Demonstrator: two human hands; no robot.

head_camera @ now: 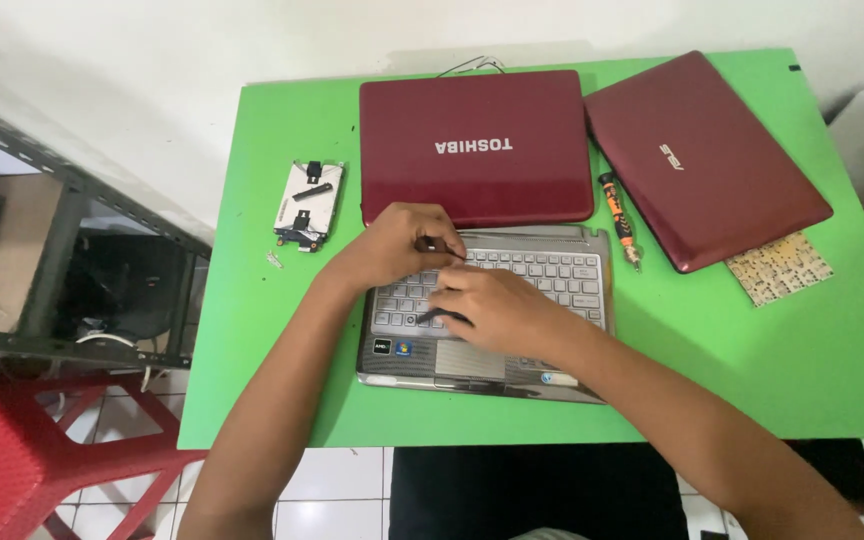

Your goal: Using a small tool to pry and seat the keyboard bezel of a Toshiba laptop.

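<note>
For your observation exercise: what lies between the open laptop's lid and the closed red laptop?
An orange-and-black screwdriver lies on the green table between them, in the head view.

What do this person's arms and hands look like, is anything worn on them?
Both arms are bare as far as the view shows: no sleeves, gloves, watch or bracelets. The left hand and right hand show no rings that I can make out. Both forearms are slender.
</note>
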